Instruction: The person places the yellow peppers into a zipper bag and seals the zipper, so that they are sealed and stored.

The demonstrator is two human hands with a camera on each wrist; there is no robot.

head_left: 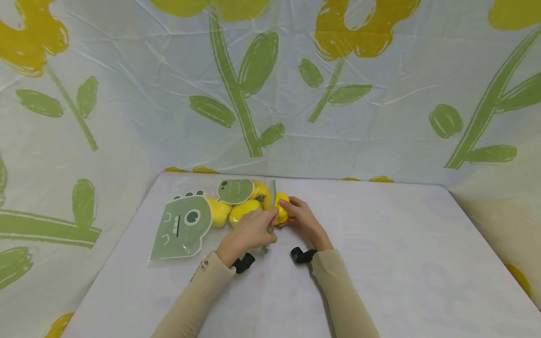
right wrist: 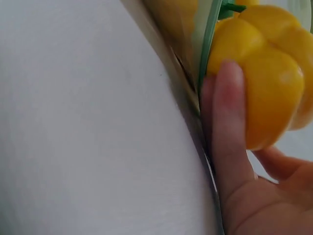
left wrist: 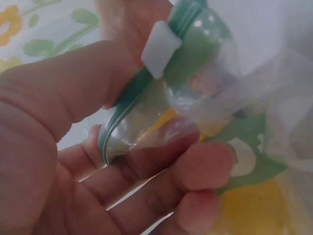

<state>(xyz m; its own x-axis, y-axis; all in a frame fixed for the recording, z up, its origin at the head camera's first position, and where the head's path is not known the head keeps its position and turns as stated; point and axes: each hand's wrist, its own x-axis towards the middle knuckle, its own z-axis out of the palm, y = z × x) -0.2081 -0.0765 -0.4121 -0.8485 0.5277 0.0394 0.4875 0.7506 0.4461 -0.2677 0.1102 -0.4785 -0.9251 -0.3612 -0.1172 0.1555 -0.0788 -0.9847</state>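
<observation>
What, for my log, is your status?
Left hand holding bag by green edge. Right hand holding yellow pepper at bag's mouth. Yellow pieces inside, possibly in the way.

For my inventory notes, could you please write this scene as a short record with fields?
bag: clear bag with green cartoon print, on the white table
contents: yellow items seen through the plastic; exact count unclear
left hand: grips the bag's green edge
slider: white slider on that edge
right hand: holds a yellow bell pepper at the bag's mouth
</observation>
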